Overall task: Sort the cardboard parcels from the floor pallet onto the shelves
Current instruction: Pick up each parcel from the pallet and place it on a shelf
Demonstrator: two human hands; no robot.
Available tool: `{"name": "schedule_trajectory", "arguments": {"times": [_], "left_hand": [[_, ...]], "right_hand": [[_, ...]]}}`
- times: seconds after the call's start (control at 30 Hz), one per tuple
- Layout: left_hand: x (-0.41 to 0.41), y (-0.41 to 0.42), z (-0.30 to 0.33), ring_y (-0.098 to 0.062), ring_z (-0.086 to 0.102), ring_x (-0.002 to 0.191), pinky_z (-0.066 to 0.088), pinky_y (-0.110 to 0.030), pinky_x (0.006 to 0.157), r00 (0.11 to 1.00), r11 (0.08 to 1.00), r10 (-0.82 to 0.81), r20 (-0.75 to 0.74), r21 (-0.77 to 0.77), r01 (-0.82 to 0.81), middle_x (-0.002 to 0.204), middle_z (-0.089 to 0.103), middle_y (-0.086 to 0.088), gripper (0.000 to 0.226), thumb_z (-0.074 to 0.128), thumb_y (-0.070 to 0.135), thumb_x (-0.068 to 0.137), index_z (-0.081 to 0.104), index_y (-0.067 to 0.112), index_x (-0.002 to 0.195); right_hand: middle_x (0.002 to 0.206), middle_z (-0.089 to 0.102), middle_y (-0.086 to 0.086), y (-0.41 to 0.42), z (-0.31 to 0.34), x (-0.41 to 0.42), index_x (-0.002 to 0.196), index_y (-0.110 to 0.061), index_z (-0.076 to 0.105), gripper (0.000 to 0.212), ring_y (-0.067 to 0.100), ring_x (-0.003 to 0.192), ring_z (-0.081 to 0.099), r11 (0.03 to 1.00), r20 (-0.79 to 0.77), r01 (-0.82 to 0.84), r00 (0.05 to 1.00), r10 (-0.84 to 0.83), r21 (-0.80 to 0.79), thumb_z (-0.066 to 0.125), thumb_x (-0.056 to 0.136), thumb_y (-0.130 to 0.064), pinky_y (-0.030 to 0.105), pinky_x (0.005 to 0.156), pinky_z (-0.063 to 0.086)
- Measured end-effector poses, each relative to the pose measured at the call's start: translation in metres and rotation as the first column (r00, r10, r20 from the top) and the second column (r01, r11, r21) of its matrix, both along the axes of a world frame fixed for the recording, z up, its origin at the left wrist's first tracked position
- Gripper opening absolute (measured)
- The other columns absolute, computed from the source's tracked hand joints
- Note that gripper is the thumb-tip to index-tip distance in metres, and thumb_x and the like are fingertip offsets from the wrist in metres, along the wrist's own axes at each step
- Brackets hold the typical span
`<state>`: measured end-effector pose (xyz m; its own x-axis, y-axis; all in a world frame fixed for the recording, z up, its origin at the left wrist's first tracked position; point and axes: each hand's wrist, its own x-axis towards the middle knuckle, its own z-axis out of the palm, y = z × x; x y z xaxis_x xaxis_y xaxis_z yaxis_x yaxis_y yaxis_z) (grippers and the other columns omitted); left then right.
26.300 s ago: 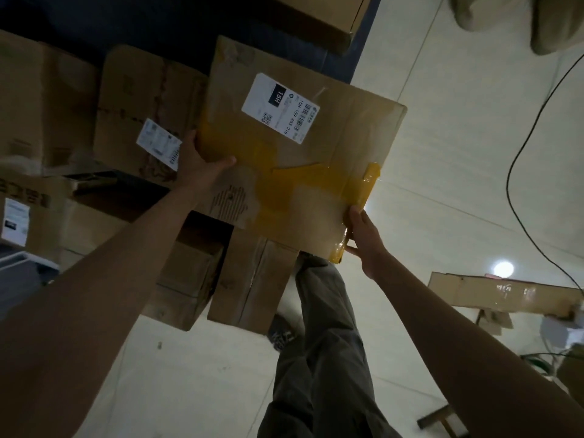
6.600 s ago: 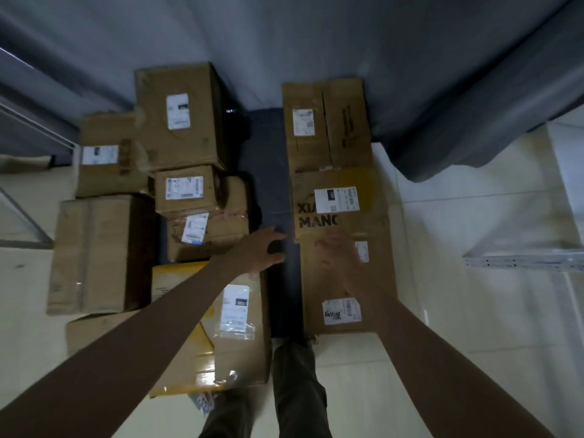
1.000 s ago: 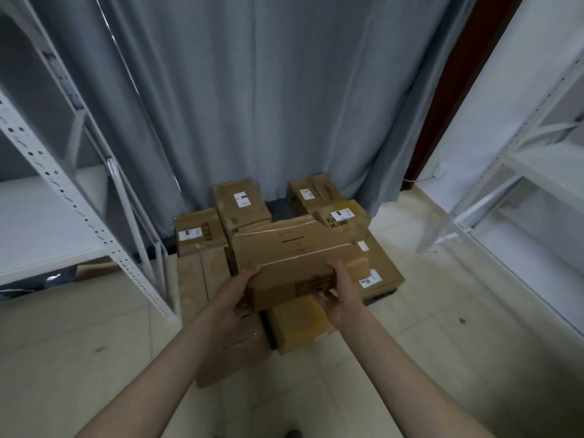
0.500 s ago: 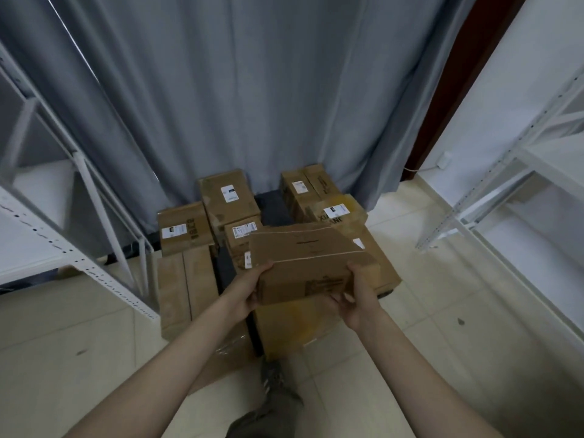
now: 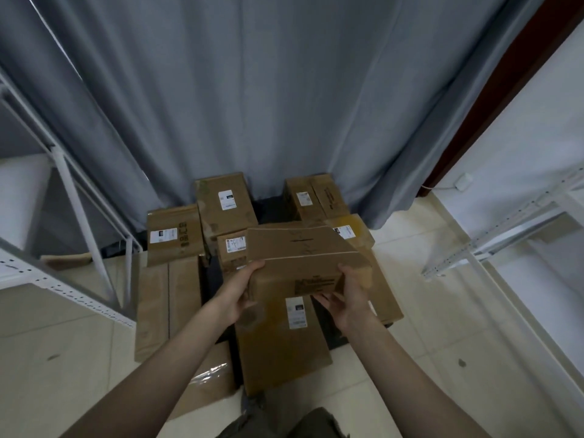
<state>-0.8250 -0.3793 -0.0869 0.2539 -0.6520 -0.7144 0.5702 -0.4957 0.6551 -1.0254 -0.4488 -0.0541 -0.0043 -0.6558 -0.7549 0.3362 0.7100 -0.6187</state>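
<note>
The left hand (image 5: 241, 294) grips the near-left corner of a cardboard parcel (image 5: 303, 259), thumb on top and fingers curled underneath. The right hand (image 5: 349, 298) clasps the near-right corner the same way, thumb up the side. The parcel hangs in the air above the floor pallet (image 5: 271, 210), apart from the stacked boxes (image 5: 226, 207) below it. It is a flat brown carton, slightly tilted, with a pale seam across its top and dark print on its near face (too small to read). Left of the pallet stands a white shelf (image 5: 60, 286) with a perforated front edge; right of the pallet is another white shelf unit (image 5: 493, 248), with bare tiled floor (image 5: 420, 352) between. Behind the pallet hangs a grey curtain (image 5: 252, 90).
</note>
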Motion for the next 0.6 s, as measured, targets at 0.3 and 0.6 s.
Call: {"name": "schedule_trajectory", "arguments": {"times": [0.3, 0.6], "left_hand": [[0.013, -0.080, -0.001, -0.027, 0.067, 0.112, 0.057, -0.040, 0.095, 0.995, 0.995, 0.095, -0.031, -0.031, -0.096, 0.121, 0.069, -0.013, 0.062, 0.082, 0.035, 0.079, 0.057, 0.018, 0.133], [0.005, -0.197, -0.010, -0.030, 0.061, 0.117, 0.061, -0.041, 0.083, 0.973, 0.972, 0.231, 0.018, 0.044, -0.231, 0.131, 0.058, -0.012, 0.055, 0.079, 0.031, 0.085, 0.056, 0.021, 0.134]], "right_hand": [[0.135, 0.055, 0.016, -0.085, 0.008, 0.015, 0.148, -0.019, 0.036, 0.066, 0.037, 0.122, 0.058, 0.999, 0.084, -0.026, 0.996, 0.028, -0.024, 0.070, 0.092, -0.024, 0.052, 0.103, 0.052], [0.137, 0.056, 0.019, -0.229, -0.021, 0.027, 0.146, -0.014, 0.038, 0.068, 0.037, 0.123, 0.059, 0.987, 0.097, -0.132, 0.988, 0.123, 0.092, 0.074, 0.090, -0.023, 0.049, 0.102, 0.053]]}}
